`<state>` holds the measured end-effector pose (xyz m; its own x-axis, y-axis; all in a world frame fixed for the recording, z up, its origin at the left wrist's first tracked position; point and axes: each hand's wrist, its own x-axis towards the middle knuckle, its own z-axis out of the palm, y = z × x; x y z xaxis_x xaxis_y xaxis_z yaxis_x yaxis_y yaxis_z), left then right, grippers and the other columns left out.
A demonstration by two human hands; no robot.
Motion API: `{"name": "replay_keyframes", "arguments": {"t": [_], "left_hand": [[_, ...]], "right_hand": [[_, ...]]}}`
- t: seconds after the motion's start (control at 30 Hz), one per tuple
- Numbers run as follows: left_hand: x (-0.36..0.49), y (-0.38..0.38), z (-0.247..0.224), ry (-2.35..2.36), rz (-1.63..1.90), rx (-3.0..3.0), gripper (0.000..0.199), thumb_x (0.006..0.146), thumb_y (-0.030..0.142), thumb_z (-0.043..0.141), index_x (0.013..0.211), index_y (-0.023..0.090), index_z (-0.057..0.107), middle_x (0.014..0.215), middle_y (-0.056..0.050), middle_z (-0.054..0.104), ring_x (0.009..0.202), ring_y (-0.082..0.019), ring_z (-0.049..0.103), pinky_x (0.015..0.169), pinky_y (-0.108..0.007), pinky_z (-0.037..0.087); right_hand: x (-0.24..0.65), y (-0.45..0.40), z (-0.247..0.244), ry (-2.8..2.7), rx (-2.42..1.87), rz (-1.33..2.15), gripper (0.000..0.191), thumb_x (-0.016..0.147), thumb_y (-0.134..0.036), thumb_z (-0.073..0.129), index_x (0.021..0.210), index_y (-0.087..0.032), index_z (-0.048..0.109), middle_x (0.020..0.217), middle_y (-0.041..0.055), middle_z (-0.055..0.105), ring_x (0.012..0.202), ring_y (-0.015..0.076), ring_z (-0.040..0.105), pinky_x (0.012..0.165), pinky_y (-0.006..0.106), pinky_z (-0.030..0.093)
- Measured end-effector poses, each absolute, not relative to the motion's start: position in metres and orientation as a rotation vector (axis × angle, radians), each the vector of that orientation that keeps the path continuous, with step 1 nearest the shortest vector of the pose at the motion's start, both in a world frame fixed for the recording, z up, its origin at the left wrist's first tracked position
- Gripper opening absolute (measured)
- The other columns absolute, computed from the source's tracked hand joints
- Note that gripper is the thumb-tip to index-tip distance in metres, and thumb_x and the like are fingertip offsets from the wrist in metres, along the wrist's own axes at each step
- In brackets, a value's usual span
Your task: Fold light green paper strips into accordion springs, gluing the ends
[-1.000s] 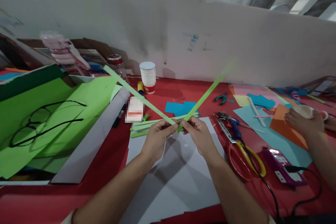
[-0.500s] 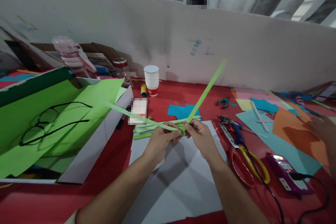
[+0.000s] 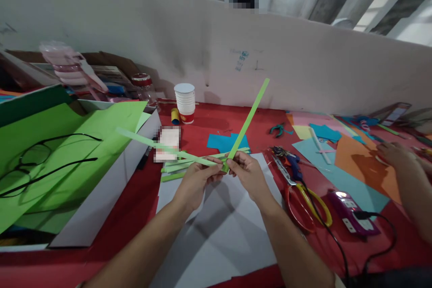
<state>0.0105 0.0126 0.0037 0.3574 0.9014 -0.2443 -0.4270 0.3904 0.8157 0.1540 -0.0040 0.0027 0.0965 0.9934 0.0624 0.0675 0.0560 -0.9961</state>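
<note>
My left hand [image 3: 199, 179] pinches a pale green paper strip [image 3: 162, 146] that reaches out to the upper left. Between the thumb and fingers of my right hand [image 3: 247, 173] is a brighter green paper strip [image 3: 250, 116], slanting up to the right. The two strips meet in a small fold between my fingertips, partly covered by them. Just beyond my hands lie several loose green strips [image 3: 173, 175] on white paper [image 3: 232, 234]. A blue paper piece [image 3: 219, 142] rests behind them.
At left stands a white box [image 3: 111, 189] with green sheets and glasses [image 3: 37, 155]. Paper cups [image 3: 185, 103] are near the wall. To the right lie scissors [image 3: 300, 202], a glue gun [image 3: 294, 166] and a purple power strip [image 3: 354, 213]. Another person's hand [image 3: 393, 157] is over orange paper.
The view has turned slightly right, so things sit further left. Both hands keep their pinch on the strips. More of the other person's hand and arm shows at right.
</note>
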Motion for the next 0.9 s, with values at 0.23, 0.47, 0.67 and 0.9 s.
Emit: {"name": "replay_keyframes", "arguments": {"t": [0.23,0.47,0.67,0.9], "left_hand": [[0.0105,0.0125,0.0061,0.787,0.955,0.765,0.016,0.059,0.017,0.076,0.069,0.015,0.064,0.058,0.001,0.060,0.054,-0.009,0.052,0.059,-0.024,0.040],[0.0120,0.0121,0.0026,0.801,1.008,0.801,0.015,0.059,0.016,0.075,0.068,0.015,0.063,0.060,0.001,0.061,0.059,-0.010,0.054,0.060,-0.024,0.040],[0.0135,0.0100,0.0030,0.820,1.028,0.862,0.011,0.061,0.014,0.072,0.069,0.016,0.065,0.065,0.000,0.062,0.064,-0.011,0.055,0.063,-0.024,0.041],[0.0138,0.0095,0.0038,0.841,1.013,0.873,0.008,0.061,0.015,0.072,0.067,0.016,0.067,0.066,-0.001,0.065,0.063,-0.012,0.056,0.063,-0.025,0.042]], "right_hand": [[0.1559,-0.0037,0.0012,-1.267,-1.256,1.055,0.015,0.076,-0.033,0.061,0.074,-0.019,0.055,0.071,-0.0015,0.058,0.057,0.0108,0.050,0.055,0.024,0.040],[0.1544,-0.0029,0.0037,-1.224,-1.242,1.112,0.016,0.076,-0.035,0.061,0.078,-0.019,0.057,0.069,-0.0023,0.057,0.056,0.0104,0.050,0.054,0.024,0.040],[0.1537,-0.0046,0.0062,-1.212,-1.221,1.150,0.018,0.075,-0.036,0.062,0.081,-0.019,0.060,0.071,-0.0016,0.058,0.057,0.0104,0.049,0.055,0.024,0.039],[0.1566,-0.0019,-0.0014,-1.266,-1.234,1.117,0.015,0.074,-0.033,0.062,0.081,-0.020,0.060,0.068,-0.0023,0.056,0.057,0.0110,0.049,0.055,0.024,0.040]]}}
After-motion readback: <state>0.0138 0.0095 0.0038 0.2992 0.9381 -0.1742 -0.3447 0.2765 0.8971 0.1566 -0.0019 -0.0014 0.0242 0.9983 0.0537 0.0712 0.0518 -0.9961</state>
